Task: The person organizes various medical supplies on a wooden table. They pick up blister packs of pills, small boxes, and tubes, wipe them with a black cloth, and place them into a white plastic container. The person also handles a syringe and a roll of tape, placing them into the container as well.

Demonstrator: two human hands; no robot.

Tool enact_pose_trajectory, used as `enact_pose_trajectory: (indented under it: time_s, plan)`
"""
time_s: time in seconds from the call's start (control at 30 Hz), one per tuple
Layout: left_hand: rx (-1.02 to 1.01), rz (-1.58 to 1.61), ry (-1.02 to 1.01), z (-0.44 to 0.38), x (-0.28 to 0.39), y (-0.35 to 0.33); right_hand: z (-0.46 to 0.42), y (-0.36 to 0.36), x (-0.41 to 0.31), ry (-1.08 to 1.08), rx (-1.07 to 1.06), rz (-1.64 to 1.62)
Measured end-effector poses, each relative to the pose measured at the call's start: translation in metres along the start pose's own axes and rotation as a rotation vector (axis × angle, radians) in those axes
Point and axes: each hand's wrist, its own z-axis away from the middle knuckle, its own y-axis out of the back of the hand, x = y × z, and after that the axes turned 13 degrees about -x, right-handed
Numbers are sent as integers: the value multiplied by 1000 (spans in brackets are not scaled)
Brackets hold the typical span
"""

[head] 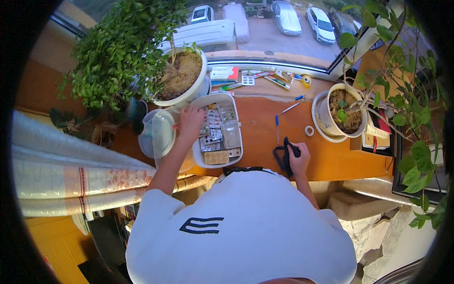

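Note:
My left hand (191,120) is at the left rim of a white plastic box (239,142), next to a clear plastic lid (159,138). Its fingertips are partly hidden, so what they grip does not show. Inside the box lie many blister packs of pills (214,119), some foil and some clear. A tan blister pack (216,157) rests at the near end. To the right, over the table's front part, my right hand (300,158) holds a black strap-like item (286,156) with a loop on its left side.
A large potted plant (191,81) stands behind the lid; another pot (345,110) is at the right. Medicine boxes (224,73), tubes (277,82) and a yellow tape roll (306,80) line the windowsill. A white tape roll (309,131) and blue-ended thin tool (277,122) lie on the wooden table (255,113).

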Motion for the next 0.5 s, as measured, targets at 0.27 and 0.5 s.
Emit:
enact_pose_trajectory:
  time_s: [0.27, 0.5]
  plan:
    - [435, 574, -227, -35, 50, 48, -1, -13, 30, 125, 110, 190]
    - [147, 362, -304, -185, 105, 37, -3, -11, 28, 167, 104, 214]
